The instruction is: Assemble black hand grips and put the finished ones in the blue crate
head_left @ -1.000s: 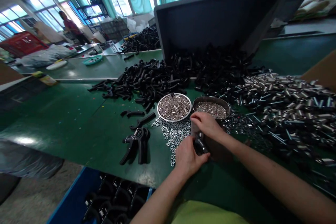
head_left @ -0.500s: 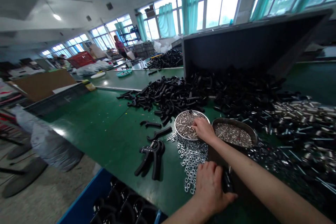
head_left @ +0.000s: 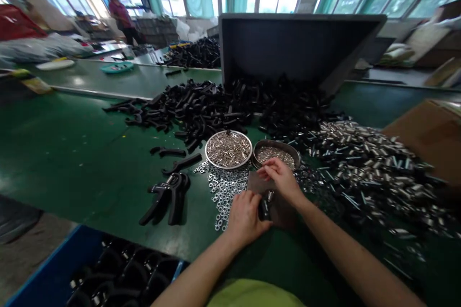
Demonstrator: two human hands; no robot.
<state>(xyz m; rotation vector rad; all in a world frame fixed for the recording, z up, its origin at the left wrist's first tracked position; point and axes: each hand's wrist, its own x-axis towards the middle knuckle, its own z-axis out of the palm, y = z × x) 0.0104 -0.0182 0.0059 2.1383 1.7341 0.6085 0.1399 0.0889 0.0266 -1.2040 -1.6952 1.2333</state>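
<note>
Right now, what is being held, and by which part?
The left hand grips a black piece; fingers hide exactly where. For the right hand, it cannot be told.

The left hand (head_left: 245,218) hides much of the black part (head_left: 265,209) it holds. Whether the right hand (head_left: 283,180) holds anything (its fingertips blur) cannot be told. The bottom edge cuts off the blue crate (head_left: 54,264), lower left; the right edge, the cardboard box (head_left: 425,136).
</note>
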